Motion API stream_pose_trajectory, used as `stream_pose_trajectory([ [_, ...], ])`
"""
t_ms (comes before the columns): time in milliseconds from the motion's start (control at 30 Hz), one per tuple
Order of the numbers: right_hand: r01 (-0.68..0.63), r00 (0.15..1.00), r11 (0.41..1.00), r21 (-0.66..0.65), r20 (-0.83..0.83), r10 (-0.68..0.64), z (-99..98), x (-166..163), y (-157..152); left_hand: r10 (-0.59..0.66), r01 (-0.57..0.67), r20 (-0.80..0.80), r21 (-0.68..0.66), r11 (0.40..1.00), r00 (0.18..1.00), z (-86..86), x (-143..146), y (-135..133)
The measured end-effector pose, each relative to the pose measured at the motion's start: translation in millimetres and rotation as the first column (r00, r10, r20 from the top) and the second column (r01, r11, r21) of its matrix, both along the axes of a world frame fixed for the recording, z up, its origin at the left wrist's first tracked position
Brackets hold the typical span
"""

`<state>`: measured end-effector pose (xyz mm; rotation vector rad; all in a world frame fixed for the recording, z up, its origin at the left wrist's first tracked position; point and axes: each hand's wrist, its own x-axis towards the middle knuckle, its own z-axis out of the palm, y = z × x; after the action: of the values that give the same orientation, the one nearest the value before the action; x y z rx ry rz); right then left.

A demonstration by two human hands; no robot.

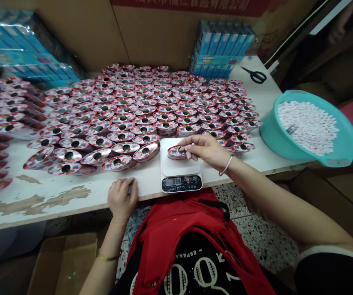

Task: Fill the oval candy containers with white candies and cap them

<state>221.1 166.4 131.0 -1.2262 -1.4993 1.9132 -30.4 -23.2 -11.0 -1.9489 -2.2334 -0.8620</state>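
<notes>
Red apron (151, 246) nearest, over black shirt (191, 250). White worktop (147, 180) beyond, then crowd of oval-topped packs (167, 128), turquoise basin (274, 141), white scale (181, 170). Right hand (205, 151): thumb and fingers nearly together at opening of single pack (174, 152) on scale; cannot tell what they pinch. Left hand (122, 198) loosely curled at worktop edge; grip unclear. Small white pieces (308, 123) in basin.
</notes>
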Motion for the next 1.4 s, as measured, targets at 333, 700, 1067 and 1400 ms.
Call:
stream_pose_trajectory([
  [333, -0.037, 0.999, 0.996, 0.077, 0.02, 0.036, -2.9, -5.9, -1.1, 0.013, -0.013, 0.0, -0.006, 1.0, 1.0, -3.5, -2.6, 0.4],
  [700, 0.227, 0.951, 0.936, -0.269, -0.148, -0.273, 13.7, 44.7, -4.5, 0.005, -0.005, 0.005, 0.011, 1.0, 1.0, -2.4, -0.4, 1.1],
  [1067, 0.412, 0.862, 0.817, -0.403, -0.117, -0.493, -46.7, 91.4, -57.9, -0.115, 0.099, 0.142, 0.116, 0.988, 0.983, 30.9, 18.9, 19.2],
  [1400, 0.401, 0.877, 0.878, -0.261, -0.167, -0.45, -54.0, 78.8, -73.2, -0.48, 0.48, 0.021, -0.075, 0.874, 0.877, 92.5, 83.6, 120.0],
])
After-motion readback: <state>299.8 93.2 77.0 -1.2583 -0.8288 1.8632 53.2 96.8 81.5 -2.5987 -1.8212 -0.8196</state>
